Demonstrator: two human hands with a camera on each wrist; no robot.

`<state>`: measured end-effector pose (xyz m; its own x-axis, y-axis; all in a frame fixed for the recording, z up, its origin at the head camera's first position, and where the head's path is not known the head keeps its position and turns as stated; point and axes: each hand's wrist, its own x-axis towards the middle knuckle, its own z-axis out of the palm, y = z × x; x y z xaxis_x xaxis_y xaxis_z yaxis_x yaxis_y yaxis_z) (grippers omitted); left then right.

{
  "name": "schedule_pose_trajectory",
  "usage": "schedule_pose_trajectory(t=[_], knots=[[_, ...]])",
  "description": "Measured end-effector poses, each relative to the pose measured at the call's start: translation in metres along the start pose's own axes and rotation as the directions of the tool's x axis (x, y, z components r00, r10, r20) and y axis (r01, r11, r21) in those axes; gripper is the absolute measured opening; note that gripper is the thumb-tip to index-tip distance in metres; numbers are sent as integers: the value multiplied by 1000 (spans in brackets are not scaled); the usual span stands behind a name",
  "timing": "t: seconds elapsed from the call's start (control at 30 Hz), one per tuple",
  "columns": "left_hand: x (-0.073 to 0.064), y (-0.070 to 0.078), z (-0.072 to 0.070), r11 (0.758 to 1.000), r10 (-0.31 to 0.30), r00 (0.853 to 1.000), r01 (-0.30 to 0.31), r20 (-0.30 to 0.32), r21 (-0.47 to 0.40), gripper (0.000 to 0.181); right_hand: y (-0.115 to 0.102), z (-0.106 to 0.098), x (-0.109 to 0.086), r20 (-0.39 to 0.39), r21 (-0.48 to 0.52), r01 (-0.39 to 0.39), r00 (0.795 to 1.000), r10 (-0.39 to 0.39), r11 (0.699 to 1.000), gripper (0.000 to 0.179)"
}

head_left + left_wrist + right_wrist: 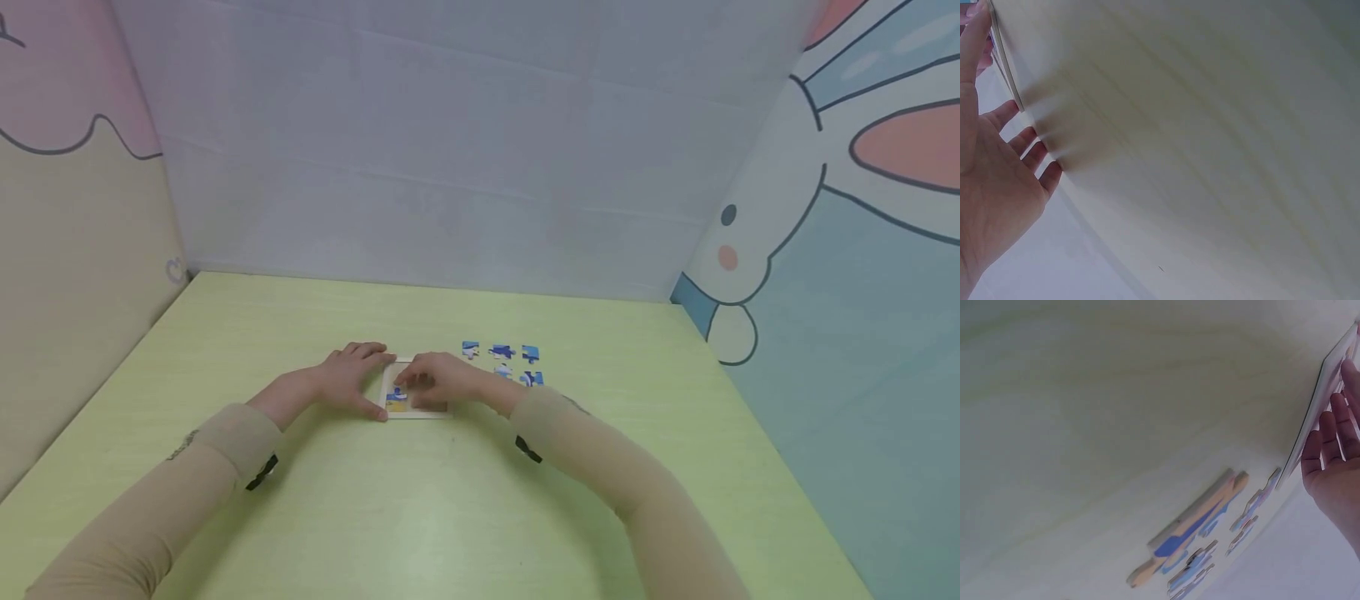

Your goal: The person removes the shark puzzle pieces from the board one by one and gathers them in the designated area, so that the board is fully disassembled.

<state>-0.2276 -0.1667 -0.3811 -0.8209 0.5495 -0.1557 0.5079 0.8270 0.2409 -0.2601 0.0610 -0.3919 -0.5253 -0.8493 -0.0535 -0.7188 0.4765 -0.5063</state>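
A pale puzzle tray (pixel 417 416) lies on the table with a blue-and-yellow puzzle piece (pixel 396 400) in its near left corner. My left hand (pixel 351 379) spreads at the tray's left side, thumb and index fingertip right at the rim; the left wrist view shows its other fingertips (pixel 1052 172) down on the tabletop. Over the tray, my right hand (pixel 442 379) reaches in from the right, fingers loosely bent, one fingertip close to the piece's upper end. In the right wrist view, its fingers (pixel 1329 434) lie along the tray, and no piece shows in them. The right hand covers part of the tray.
Several loose puzzle pieces (pixel 530 353) lie in rows on the table (pixel 450 517) beyond and right of the tray, partly behind the right forearm. In the right wrist view, a larger wooden-edged piece (pixel 1191 528) stands out among them. Cloth walls (pixel 465 167) enclose the table's back and sides.
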Motion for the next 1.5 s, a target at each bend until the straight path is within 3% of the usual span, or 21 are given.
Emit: schedule_pose_trajectory(t=[0.23, 0.83, 1.23, 1.5], knots=[[0, 2, -1, 1000, 6, 1000, -6, -9, -3, 99, 0, 1, 8, 20, -82, 23, 1000, -21, 996, 35], [-1, 0, 2, 1000, 4, 1000, -4, -12, -7, 99, -7, -1, 6, 29, 1, -62, 998, 62, 998, 26], [-3, 2, -1, 1000, -1, 1000, 1, -10, -24, 97, -7, 2, 5, -40, 3, -154, 987, 154, 988, 25], [-3, 2, -1, 999, -15, 1000, 15, 3, -49, 97, -7, 3, 4, -52, 36, -144, 988, 145, 989, 20]])
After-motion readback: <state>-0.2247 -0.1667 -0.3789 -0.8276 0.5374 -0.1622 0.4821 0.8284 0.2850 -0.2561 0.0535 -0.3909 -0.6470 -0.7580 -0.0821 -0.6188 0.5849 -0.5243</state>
